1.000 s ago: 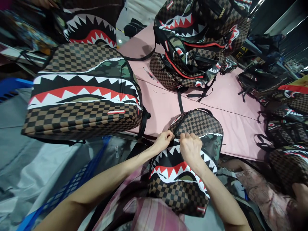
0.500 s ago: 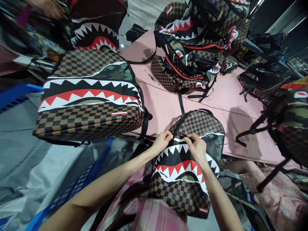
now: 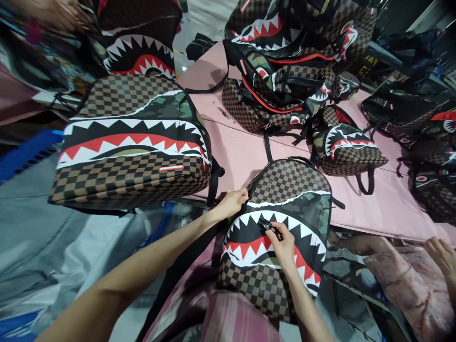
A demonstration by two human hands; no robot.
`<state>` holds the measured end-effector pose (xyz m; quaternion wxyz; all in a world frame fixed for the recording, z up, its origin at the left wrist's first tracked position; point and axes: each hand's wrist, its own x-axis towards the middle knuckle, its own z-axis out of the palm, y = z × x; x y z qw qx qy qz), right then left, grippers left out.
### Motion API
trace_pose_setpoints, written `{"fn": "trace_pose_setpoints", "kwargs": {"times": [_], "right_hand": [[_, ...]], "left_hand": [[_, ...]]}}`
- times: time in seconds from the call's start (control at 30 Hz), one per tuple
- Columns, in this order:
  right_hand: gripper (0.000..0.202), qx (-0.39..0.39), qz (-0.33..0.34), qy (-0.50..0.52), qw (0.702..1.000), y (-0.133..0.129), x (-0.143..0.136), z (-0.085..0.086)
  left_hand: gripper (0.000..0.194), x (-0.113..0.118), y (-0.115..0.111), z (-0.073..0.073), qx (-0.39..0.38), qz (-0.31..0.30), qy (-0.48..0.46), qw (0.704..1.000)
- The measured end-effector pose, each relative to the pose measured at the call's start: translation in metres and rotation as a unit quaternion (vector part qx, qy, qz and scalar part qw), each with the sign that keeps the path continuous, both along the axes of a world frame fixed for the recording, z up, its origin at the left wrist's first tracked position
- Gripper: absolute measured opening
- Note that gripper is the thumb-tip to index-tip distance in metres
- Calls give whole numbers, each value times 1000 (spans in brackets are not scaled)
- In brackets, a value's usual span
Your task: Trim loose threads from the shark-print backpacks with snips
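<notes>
Shark-mouth backpack (image 3: 285,223) stands propped on the person's lap, its top leaning against the near edge of the pink table (image 3: 242,152); left hand (image 3: 231,202) grips the bag's upper left side, fingers curled shut on the seam; right hand (image 3: 283,244) pinches a small dark zipper pull (image 3: 268,225) over the printed teeth; a larger matching backpack (image 3: 131,142) lies to the left; more backpacks (image 3: 285,66) are piled beyond.

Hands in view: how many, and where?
3. Left hand grips the near backpack at its left edge; right hand pinches a small dark piece on its front; another person's hand lies far right. Others may be hidden.
</notes>
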<state>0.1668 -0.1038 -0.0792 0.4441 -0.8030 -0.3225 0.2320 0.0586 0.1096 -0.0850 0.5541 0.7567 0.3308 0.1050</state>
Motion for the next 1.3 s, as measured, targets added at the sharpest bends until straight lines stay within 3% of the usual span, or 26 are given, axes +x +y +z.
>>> {"fn": "trace_pose_setpoints", "kwargs": {"times": [0.1, 0.17, 0.3, 0.43, 0.53, 0.6, 0.67, 0.77, 0.83, 0.93, 1.03, 1.1, 1.17, 1.23, 1.3], "right_hand": [[23, 15, 10, 2, 1000, -4, 0, -7], [23, 36, -16, 23, 999, -6, 1, -9], [38, 74, -74, 53, 993, -21, 10, -4], [39, 49, -186, 38, 981, -71, 14, -1], [32, 50, -250, 53, 966, -108, 0, -10], [31, 63, -253, 66, 963, -116, -15, -17], [33, 95, -244, 73, 962, -109, -27, -16], [35, 165, -188, 86, 964, -87, -33, 10], [35, 223, -124, 54, 965, -76, -30, 45], [29, 267, 18, -92, 959, -73, -28, 103], [27, 219, 177, -195, 940, -74, -36, 142], [33, 179, 212, -216, 936, -73, -43, 151], [33, 130, 210, -230, 941, -71, -49, 153], [30, 58, 227, -256, 938, -68, -53, 156], [29, -26, 262, -293, 919, -65, -56, 161]], "left_hand": [[12, -21, 5, -15, 30, 53, 55, 997], [17, -31, 2, -18, 41, 53, 62, 996], [22, -33, -4, -11, 53, -51, 18, 997], [15, -31, -4, 0, 53, -112, 3, 992], [15, -39, -14, 31, 45, -131, -14, 990], [21, -50, -28, 70, 73, -143, -40, 986], [25, -60, -48, 119, 157, -155, -68, 973], [29, -67, -84, 183, 319, -155, -102, 930], [31, -64, -107, 201, 425, -135, -85, 891], [26, -54, -132, 192, 515, -140, -67, 843], [22, -48, -134, 177, 506, -220, -92, 829], [21, -47, -126, 179, 489, -266, -111, 823], [22, -45, -115, 190, 509, -285, -114, 804], [26, -39, -105, 202, 561, -299, -96, 766], [42, -30, -99, 209, 595, -340, -67, 725]]}}
